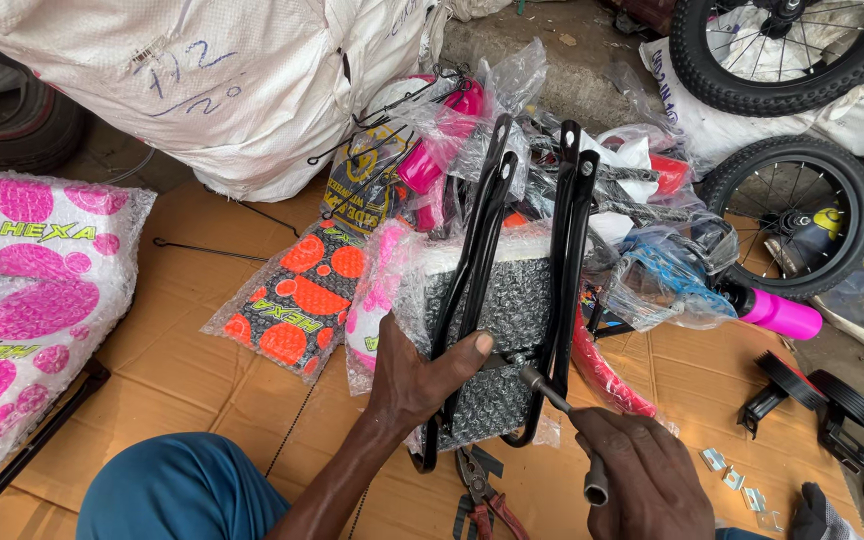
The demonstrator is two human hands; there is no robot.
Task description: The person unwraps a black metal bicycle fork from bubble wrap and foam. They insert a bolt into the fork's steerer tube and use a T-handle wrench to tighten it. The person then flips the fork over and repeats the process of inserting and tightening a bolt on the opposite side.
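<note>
Both hands: yours, each gripping something;
Left hand (417,378): clamps the black frame (482,260);
Right hand (642,470): grips a socket wrench (564,425) at its bolt

You've got glossy black metal stays (572,250), bubble-wrap plastic on seat (512,310), matt steel socket wrench (564,420), rough cardboard (202,330) underneath.

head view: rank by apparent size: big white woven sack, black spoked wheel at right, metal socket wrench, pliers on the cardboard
1. Big white woven sack, partly cropped.
2. Black spoked wheel.
3 and 4. Metal socket wrench in the right hand and pliers: look alike, both partly hidden, so unranked.
</note>
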